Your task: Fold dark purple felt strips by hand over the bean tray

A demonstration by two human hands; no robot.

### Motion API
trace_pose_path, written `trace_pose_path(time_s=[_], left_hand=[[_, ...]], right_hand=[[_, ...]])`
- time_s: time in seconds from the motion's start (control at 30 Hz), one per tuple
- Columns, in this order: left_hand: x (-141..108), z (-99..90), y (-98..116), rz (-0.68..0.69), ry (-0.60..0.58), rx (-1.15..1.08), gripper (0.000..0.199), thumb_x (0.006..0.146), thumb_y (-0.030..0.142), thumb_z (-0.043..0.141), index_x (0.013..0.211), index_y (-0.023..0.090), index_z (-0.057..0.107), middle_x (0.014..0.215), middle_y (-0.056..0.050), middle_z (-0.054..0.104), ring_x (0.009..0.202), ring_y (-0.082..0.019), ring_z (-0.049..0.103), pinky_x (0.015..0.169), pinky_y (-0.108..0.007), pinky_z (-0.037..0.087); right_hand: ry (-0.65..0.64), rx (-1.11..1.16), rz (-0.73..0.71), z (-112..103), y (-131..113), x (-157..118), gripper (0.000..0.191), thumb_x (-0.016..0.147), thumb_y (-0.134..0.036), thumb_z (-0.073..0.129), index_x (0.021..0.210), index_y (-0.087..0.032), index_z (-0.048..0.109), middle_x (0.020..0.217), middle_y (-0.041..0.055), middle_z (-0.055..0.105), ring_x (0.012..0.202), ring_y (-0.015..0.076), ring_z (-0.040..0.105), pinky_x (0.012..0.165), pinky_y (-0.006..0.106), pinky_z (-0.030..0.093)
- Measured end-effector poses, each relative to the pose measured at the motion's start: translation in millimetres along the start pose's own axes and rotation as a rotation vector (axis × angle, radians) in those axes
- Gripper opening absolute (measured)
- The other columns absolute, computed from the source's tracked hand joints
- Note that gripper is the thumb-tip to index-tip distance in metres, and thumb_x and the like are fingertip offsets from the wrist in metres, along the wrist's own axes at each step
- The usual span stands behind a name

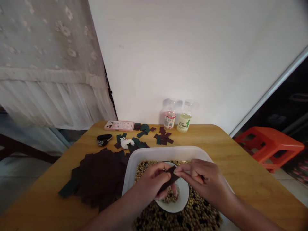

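Observation:
My left hand (156, 179) holds a dark brown rectangular piece (168, 179) between thumb and fingers, tilted above a white bowl (184, 192). At the piece's upper right end, the thumb and forefinger of my right hand (204, 179) are pinched together; what they grip is too small to make out. Small beads (170, 197) lie in the bowl. Under the bowl, a white plastic tub (192, 150) contains many tan and black beads (178, 221). A large heap of dark brown and green pieces (101, 176) is spread left of the tub.
Behind the tub are a pink-cased phone (119, 125), a black key fob (104, 140), crumpled white tissue (126, 143), scattered pieces (164, 138) and two bottles (169, 118) (184, 120) by the wall. A red stool (270, 144) stands right of the wooden table (250, 179).

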State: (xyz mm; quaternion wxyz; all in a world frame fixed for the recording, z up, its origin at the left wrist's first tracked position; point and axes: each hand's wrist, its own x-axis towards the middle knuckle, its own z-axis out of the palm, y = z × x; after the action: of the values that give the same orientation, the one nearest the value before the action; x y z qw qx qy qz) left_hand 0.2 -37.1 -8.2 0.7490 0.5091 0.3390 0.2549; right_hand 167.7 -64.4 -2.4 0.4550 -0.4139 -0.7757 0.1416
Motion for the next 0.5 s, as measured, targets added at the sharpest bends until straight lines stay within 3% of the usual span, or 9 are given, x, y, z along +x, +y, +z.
trace_pose_path(time_s=[0.07,0.23,0.4,0.5], left_hand=[[0.9,-0.4,-0.3,0.013,0.031,-0.015,0.015,0.068,0.029,0.045,0.074,0.017,0.049,0.052,0.003,0.057,0.025,-0.001,0.029,0.027,-0.017,0.016],[0.3,0.1,-1.0,-0.02,-0.036,-0.009,0.013,0.067,0.029,0.046,0.074,0.018,0.047,0.052,0.003,0.058,0.025,-0.001,0.031,0.028,-0.016,0.017],[0.4,-0.4,-0.4,0.01,0.031,-0.024,0.015,0.067,0.03,0.046,0.073,0.017,0.048,0.052,0.003,0.058,0.025,-0.001,0.03,0.027,-0.016,0.016],[1.8,-0.1,-1.6,-0.011,-0.024,-0.024,0.014,0.067,0.031,0.047,0.072,0.018,0.046,0.052,0.003,0.058,0.025,-0.002,0.031,0.027,-0.016,0.017]], right_hand=[[-0.001,-0.001,-0.002,0.1,-0.2,0.6,0.043,0.078,-0.016,0.057,0.049,-0.02,0.026,0.049,-0.003,0.055,0.061,0.0137,0.065,0.047,0.02,0.045],[0.01,0.006,-0.004,0.2,0.7,-0.1,0.042,0.078,-0.015,0.057,0.049,-0.021,0.027,0.05,-0.0026,0.055,0.063,0.0141,0.066,0.047,0.019,0.045],[0.002,0.002,0.004,0.5,1.5,-1.3,0.042,0.079,-0.017,0.057,0.049,-0.021,0.028,0.052,-0.0012,0.057,0.063,0.0151,0.066,0.046,0.021,0.045],[0.009,-0.004,-0.004,0.4,1.3,-0.6,0.042,0.078,-0.015,0.057,0.049,-0.021,0.027,0.052,-0.0018,0.058,0.06,0.0136,0.065,0.046,0.021,0.044]])
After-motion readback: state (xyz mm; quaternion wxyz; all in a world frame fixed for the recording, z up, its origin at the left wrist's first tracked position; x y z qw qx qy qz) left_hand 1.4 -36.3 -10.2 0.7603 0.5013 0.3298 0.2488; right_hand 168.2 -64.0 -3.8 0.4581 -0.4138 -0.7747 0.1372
